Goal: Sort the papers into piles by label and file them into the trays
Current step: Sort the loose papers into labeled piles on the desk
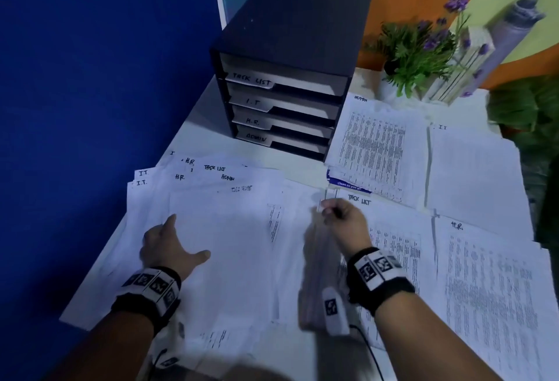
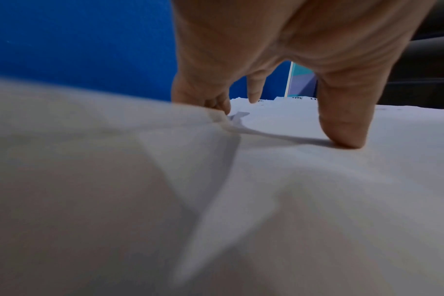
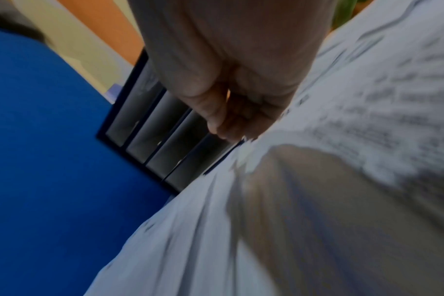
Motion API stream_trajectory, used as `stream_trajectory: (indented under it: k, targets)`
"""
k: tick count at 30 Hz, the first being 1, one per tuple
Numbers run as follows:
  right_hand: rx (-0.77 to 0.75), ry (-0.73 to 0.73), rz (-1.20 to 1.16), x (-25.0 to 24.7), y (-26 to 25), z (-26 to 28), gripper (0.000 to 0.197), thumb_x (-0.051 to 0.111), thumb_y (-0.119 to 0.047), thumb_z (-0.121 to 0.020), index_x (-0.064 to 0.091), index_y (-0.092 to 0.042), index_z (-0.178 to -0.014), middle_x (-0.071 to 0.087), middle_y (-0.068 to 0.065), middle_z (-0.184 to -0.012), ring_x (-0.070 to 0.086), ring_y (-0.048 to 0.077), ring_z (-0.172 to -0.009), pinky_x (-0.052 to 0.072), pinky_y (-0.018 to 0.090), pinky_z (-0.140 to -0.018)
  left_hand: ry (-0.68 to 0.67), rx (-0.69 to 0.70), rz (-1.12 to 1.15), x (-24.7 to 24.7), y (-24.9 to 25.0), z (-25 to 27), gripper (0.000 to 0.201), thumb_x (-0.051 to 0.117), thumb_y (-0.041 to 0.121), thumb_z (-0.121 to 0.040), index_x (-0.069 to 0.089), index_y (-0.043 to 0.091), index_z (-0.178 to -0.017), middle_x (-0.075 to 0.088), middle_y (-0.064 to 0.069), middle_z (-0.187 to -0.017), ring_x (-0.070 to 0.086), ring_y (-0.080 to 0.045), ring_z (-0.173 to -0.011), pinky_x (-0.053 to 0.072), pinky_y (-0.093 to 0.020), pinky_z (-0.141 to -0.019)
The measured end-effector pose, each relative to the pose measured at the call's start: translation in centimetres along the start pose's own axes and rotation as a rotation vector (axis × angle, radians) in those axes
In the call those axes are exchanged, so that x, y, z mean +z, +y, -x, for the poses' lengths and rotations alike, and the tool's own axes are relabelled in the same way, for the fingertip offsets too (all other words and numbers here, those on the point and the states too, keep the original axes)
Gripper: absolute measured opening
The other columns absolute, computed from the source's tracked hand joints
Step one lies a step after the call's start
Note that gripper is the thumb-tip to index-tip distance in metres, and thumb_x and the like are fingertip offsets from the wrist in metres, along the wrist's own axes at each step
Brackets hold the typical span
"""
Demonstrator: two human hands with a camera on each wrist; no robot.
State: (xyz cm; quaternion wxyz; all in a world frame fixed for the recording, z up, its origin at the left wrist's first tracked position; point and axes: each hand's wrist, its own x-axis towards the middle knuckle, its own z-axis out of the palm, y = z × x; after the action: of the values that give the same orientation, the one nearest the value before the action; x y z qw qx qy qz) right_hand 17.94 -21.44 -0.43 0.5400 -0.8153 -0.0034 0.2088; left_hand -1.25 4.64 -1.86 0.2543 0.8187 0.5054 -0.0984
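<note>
Right hand [image 1: 344,220] pinches a blurred white sheet [image 1: 317,259] by its top edge, long axis running back toward the body. Its TASK LIST pile [image 1: 390,244] lies just right. Left hand [image 1: 169,247], fingers spread, presses the unsorted white papers [image 1: 230,229].

- Papers [image 1: 230,229]: thin white matt paper, some printed with dense black text, some creased.
- Trays [image 1: 281,108]: dark matt casing that looks like wood-grain laminate, with pale matt shelves and paper labels.
- Tabletop [image 1: 208,135]: smooth, white, slightly glossy.
- Wristbands [image 1: 379,277]: black cloth with white plastic-looking marker plates.
- Plant [image 1: 417,50]: green leaves, purple blooms, probably plastic.
</note>
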Motion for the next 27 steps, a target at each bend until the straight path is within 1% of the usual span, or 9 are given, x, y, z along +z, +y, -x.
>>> stream_trajectory:
  k: [3, 6, 8, 11, 14, 17, 22, 24, 27]
  targets:
    - [0.014, -0.173, 0.066, 4.1, 1.4, 2.8, 0.014, 0.06, -0.019, -0.084, 0.072, -0.026, -0.085, 0.072, -0.004, -0.087, 0.064, 0.015, -0.083, 0.054, 0.042, -0.09, 0.001, -0.018, 0.221, -0.1, -0.5, 0.0, 0.113, 0.086, 0.026, -0.067, 0.014, 0.024, -0.153, 0.021, -0.01, -0.151, 0.025, -0.026, -0.14, 0.033, -0.043, -0.112]
    - [0.003, -0.271, 0.334, 6.1, 1.1, 5.1, 0.023, 0.058, -0.023, -0.092, 0.067, -0.02, -0.113, 0.066, 0.002, -0.116, 0.06, 0.017, -0.106, 0.043, 0.022, -0.095, 0.01, -0.007, 0.409, -0.4, -1.4, 0.1, 0.085, 0.072, 0.017, -0.082, 0.022, 0.028, -0.15, 0.037, -0.003, -0.15, 0.046, -0.025, -0.127, 0.039, -0.037, -0.106]
    - [0.014, -0.283, 0.435, 6.7, 0.7, 6.0, 0.038, 0.056, -0.026, -0.094, 0.055, -0.013, -0.13, 0.059, 0.007, -0.124, 0.056, 0.02, -0.113, 0.038, 0.021, -0.092, -0.021, 0.009, 0.534, -0.6, -1.9, 0.5, 0.072, 0.064, 0.008, -0.087, 0.031, 0.03, -0.147, 0.05, 0.001, -0.14, 0.054, -0.019, -0.11, 0.042, -0.029, -0.095]
    - [0.066, -0.226, 0.366, 7.4, 0.6, 6.8, 0.039, 0.06, -0.024, -0.091, 0.048, -0.016, -0.127, 0.064, 0.005, -0.103, 0.057, 0.023, -0.098, 0.038, 0.022, -0.08, -0.031, 0.037, 0.653, -0.8, -2.6, 1.2, 0.075, 0.069, 0.002, -0.084, 0.036, 0.03, -0.144, 0.058, -0.003, -0.13, 0.058, -0.019, -0.107, 0.045, -0.03, -0.09]
    - [0.075, -0.137, 0.352, 7.7, 0.7, 6.8, 0.014, 0.062, -0.018, -0.089, 0.052, -0.019, -0.099, 0.058, -0.006, -0.076, 0.055, 0.02, -0.082, 0.035, 0.02, -0.069, -0.026, 0.053, 0.735, -1.0, -2.7, 1.8, 0.065, 0.075, 0.005, -0.081, 0.046, 0.017, -0.138, 0.059, 0.0, -0.12, 0.058, -0.019, -0.108, 0.045, -0.028, -0.086]
    - [0.082, -0.062, 0.328, 7.6, 0.5, 6.7, 0.006, 0.059, -0.014, -0.09, 0.058, -0.008, -0.089, 0.064, 0.007, -0.082, 0.057, 0.023, -0.08, 0.038, 0.023, -0.069, -0.048, 0.055, 0.705, -1.5, -2.3, 2.0, 0.029, 0.068, 0.016, -0.089, 0.06, 0.01, -0.116, 0.066, -0.002, -0.108, 0.062, -0.022, -0.099, 0.044, -0.025, -0.081]
    - [-0.155, 0.09, 0.394, 8.1, -1.0, 7.5, 0.036, 0.058, -0.005, -0.087, 0.06, -0.004, -0.123, 0.058, 0.017, -0.113, 0.059, 0.03, -0.102, 0.048, 0.033, -0.09, 0.025, 0.119, 0.586, -3.4, -1.8, 1.6, 0.02, 0.058, 0.016, -0.094, 0.063, 0.004, -0.109, 0.066, -0.007, -0.102, 0.061, -0.023, -0.094, 0.043, -0.027, -0.082]
    - [-0.219, -0.039, 0.338, 8.6, -3.0, 8.7, 0.04, 0.064, -0.019, -0.089, 0.059, -0.008, -0.127, 0.054, 0.013, -0.122, 0.059, 0.024, -0.104, 0.048, 0.03, -0.091, 0.011, 0.148, 0.646, -4.3, -0.8, 1.9, 0.023, 0.053, 0.02, -0.097, 0.064, 0.005, -0.11, 0.067, -0.009, -0.105, 0.062, -0.026, -0.097, 0.044, -0.029, -0.085]
    - [-0.061, -0.475, 0.054, 9.9, -6.0, 11.0, 0.057, 0.06, -0.041, -0.092, 0.043, -0.021, -0.142, 0.052, -0.003, -0.13, 0.056, 0.011, -0.114, 0.043, 0.025, -0.101, -0.431, 0.16, 1.142, -5.1, 1.2, 3.4, 0.045, 0.04, 0.045, -0.099, 0.06, 0.011, -0.122, 0.068, -0.016, -0.116, 0.066, -0.031, -0.104, 0.052, -0.041, -0.09]
